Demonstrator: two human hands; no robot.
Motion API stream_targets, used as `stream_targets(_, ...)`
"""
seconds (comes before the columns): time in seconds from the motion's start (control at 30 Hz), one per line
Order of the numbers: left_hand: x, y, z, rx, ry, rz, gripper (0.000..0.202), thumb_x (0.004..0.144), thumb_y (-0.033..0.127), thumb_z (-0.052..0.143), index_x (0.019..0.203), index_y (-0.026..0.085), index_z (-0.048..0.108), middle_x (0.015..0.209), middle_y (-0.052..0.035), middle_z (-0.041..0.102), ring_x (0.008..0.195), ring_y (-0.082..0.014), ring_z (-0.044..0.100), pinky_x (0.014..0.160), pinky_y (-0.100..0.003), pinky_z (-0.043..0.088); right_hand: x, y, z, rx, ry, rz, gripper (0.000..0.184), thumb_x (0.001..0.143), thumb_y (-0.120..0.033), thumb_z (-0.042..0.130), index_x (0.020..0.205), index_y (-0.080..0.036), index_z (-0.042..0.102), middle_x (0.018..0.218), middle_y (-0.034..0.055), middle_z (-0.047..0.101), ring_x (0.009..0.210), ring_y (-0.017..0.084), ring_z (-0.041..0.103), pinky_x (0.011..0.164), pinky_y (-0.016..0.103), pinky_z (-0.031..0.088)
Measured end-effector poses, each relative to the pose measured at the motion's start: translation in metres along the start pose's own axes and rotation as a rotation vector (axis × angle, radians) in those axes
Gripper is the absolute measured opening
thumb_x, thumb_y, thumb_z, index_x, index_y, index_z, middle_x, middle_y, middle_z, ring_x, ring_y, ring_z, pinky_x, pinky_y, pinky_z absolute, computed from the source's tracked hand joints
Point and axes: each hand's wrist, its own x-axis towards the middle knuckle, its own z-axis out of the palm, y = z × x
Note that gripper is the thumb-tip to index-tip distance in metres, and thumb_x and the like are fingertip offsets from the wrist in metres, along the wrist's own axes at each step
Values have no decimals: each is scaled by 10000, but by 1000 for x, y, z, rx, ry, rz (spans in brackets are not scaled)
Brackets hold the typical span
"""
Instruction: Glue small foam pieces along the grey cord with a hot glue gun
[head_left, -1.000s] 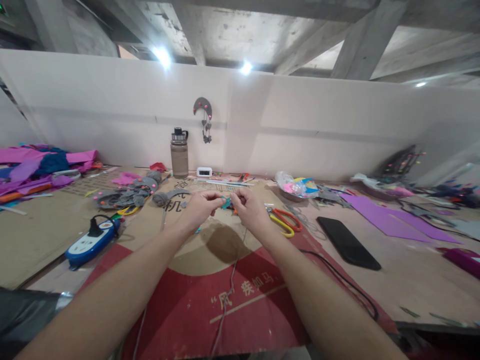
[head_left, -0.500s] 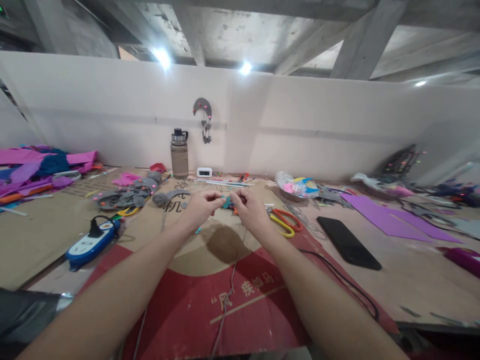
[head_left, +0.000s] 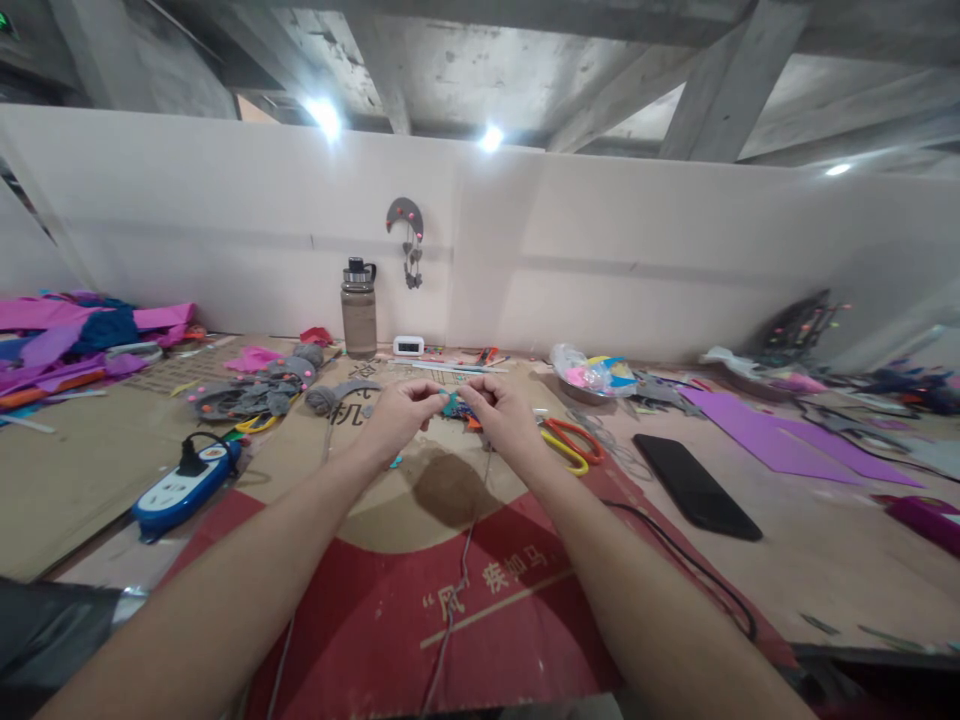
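Between my two hands is a small teal piece [head_left: 451, 405], too small to make out its kind. My left hand [head_left: 405, 412] pinches its left side between thumb and forefinger. From the right, my right hand [head_left: 501, 408] is closed in a pinch at the piece's other edge. A thin grey string [head_left: 466, 555] runs from under my right hand down over the red and tan cardboard [head_left: 360, 620]. Beside my right hand lie scissors with yellow and orange handles [head_left: 574, 445]. Small colourful scraps lie just behind the fingers, partly hidden.
Left of my arms are a blue and white power strip [head_left: 184, 487] and grey felt pieces [head_left: 251, 395]. A water bottle [head_left: 359, 315] and a small clock [head_left: 408, 346] stand at the back. On the right are a black phone [head_left: 697, 485] and purple sheets [head_left: 787, 440].
My right fingers have shifted very slightly at the teal piece, and a bit more of the coloured scraps shows behind them. The left hand stays in place.
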Motion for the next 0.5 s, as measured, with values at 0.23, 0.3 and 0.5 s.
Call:
stream_targets(0.23,0,-1,-1,-26,-17,4,206,705,366,557,633,174,545,528,41,433,489,-87,389,495,-222,319,1,0,0,2,-14,-12,269,811,-423,500,786,-183,618,606,-24,454,554,109,382,509,234,317)
stream_targets(0.3,0,-1,-1,-33,-25,8,193,708,349,560,631,172,550,528,42,437,485,-83,389,493,-221,315,1,1,-1,1,-20,-7,277,814,-429,496,772,-181,612,596,-24,446,549,108,375,501,233,312)
stream_targets(0.5,1,-2,-1,-6,-18,-11,189,699,347,564,636,168,575,532,35,459,479,-85,391,486,-224,310,1,1,-1,-7,-21,3,292,809,-444,496,774,-178,612,574,-25,429,537,109,366,482,230,307)
